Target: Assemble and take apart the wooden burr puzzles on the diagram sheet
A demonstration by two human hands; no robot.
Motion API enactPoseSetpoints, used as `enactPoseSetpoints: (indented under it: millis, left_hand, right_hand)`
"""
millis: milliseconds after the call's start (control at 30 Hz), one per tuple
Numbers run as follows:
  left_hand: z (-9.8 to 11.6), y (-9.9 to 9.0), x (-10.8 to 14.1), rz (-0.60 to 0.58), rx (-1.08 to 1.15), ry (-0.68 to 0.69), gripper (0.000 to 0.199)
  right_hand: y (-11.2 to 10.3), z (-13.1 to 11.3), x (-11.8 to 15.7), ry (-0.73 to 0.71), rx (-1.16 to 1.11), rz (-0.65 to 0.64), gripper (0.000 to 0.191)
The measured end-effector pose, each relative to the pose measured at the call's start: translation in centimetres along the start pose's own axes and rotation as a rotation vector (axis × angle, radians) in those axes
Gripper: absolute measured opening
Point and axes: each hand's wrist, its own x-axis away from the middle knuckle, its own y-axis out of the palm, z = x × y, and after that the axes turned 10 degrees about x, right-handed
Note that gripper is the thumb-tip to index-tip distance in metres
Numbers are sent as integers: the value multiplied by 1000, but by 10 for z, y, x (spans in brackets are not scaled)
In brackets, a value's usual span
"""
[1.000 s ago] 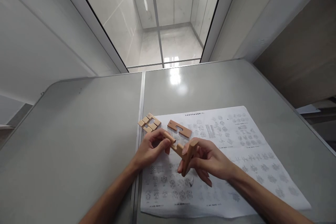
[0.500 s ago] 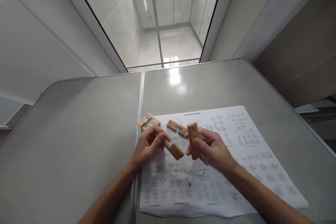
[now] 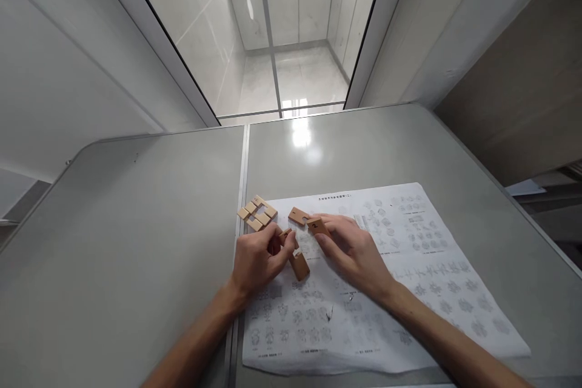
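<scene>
My left hand (image 3: 261, 257) pinches a notched wooden piece (image 3: 299, 266), whose lower end sticks out over the printed sheet. Between the fingers and thumb of my right hand (image 3: 357, 247) is a wooden piece marked 2 (image 3: 317, 226), low over the sheet. Partly behind it lies another notched wooden piece (image 3: 298, 215), its right part hidden by the held piece and my fingers. Several pale wooden pieces (image 3: 257, 213) lie close together at the sheet's upper left corner, just beyond my left hand.
A large white sheet (image 3: 377, 327) printed with small diagrams lies on the grey table (image 3: 182, 206). A metal seam (image 3: 244, 157) crosses the tabletop along the sheet's left side. Beyond the far edge stands a framed glass door (image 3: 273, 60).
My right hand has turned and lowered its piece towards the sheet, beside the lying notched piece. The piece in my left hand has tilted more steeply, its free end shifting left.
</scene>
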Motion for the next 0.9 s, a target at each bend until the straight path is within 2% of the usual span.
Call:
enactPoseSetpoints:
  millis: [333,633,900]
  left_hand:
    - [-4,3,4,-34,-308,49,42]
    - [-3,2,2,-31,-349,-28,42]
    - [-4,2,2,-105,-357,-13,43]
  right_hand:
    - [2,5,1,-49,39,-39,10]
    - [-2,3,2,-45,43,-109,9]
    - [-2,1,3,61,71,-147,27]
